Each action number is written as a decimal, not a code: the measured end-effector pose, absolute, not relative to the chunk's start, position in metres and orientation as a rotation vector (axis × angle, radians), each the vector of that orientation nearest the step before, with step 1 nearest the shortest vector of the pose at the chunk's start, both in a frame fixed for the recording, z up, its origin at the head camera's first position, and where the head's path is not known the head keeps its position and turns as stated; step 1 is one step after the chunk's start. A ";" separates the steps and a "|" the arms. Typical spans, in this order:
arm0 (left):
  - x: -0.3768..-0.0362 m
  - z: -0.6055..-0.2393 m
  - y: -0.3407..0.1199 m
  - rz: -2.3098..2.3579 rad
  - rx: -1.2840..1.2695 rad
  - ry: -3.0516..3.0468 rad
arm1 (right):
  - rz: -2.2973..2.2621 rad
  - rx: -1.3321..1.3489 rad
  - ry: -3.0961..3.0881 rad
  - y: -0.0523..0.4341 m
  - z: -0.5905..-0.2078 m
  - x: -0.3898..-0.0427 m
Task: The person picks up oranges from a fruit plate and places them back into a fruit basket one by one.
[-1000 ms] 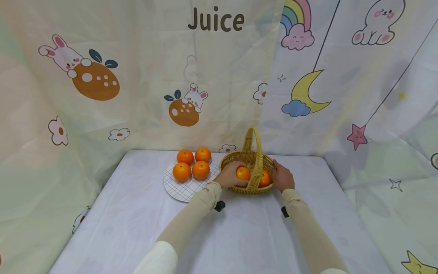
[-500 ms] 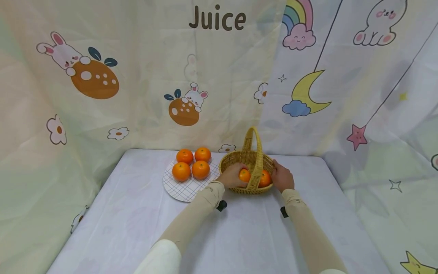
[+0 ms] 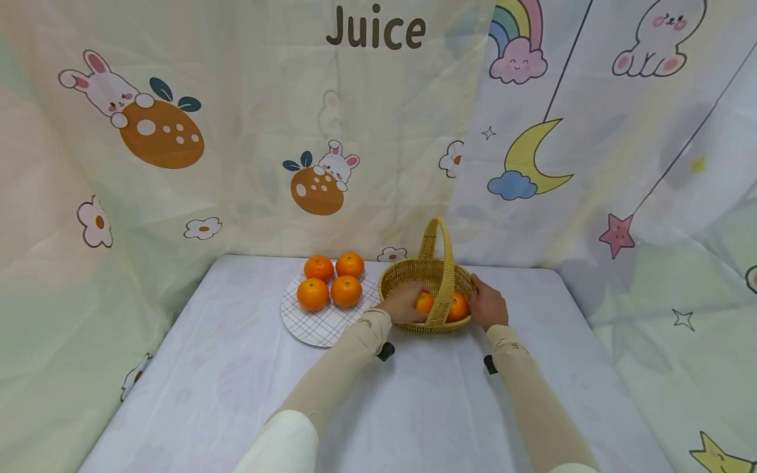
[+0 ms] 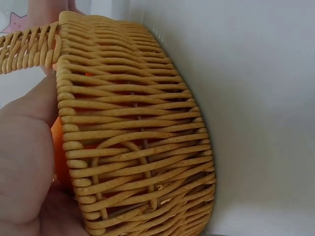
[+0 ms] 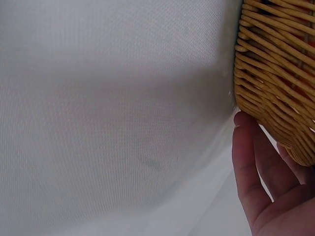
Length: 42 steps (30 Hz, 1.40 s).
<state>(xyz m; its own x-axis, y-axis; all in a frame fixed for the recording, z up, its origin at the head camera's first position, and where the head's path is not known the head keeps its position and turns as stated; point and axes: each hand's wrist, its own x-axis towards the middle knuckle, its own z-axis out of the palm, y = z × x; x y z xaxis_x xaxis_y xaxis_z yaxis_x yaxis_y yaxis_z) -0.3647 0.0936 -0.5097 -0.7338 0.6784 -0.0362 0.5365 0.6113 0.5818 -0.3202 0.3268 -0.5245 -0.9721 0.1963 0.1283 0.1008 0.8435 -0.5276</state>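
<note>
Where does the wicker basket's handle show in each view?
Head: handle right of centre, arching over the wicker basket.
Left wrist: upper left, cut off by the frame edge.
Right wrist: not in view.
Landmark in all three: the basket's woven wall.

Beige sleeves (image 3: 349, 358) cover both forearms, which slant inward, whiter cloth showing higher up the arms; the left hand (image 3: 403, 302) reaches forward from a bent wrist, thumb and fingers curved into a grip, while the right hand (image 3: 488, 304) extends gently bent fingers (image 5: 245, 162), its thumb's position hard to judge
</note>
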 end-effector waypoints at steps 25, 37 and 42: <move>-0.355 -0.500 0.092 0.949 0.885 2.601 | 0.823 -0.249 -2.885 0.329 -0.524 -0.319; -0.356 -0.494 0.075 1.051 0.874 2.603 | 0.825 -0.229 -2.867 0.330 -0.524 -0.321; -0.359 -0.491 0.066 1.144 0.833 2.557 | 0.838 -0.231 -2.866 0.327 -0.523 -0.318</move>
<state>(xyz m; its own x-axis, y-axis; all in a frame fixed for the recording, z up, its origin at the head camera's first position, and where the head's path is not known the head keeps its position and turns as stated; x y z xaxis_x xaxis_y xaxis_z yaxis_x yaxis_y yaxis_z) -0.3591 0.0660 -0.4909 -0.8154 0.5781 0.0305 0.4080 0.5366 0.7386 -0.3184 0.3273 -0.5231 -0.9775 0.1875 0.0969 0.1058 0.8325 -0.5438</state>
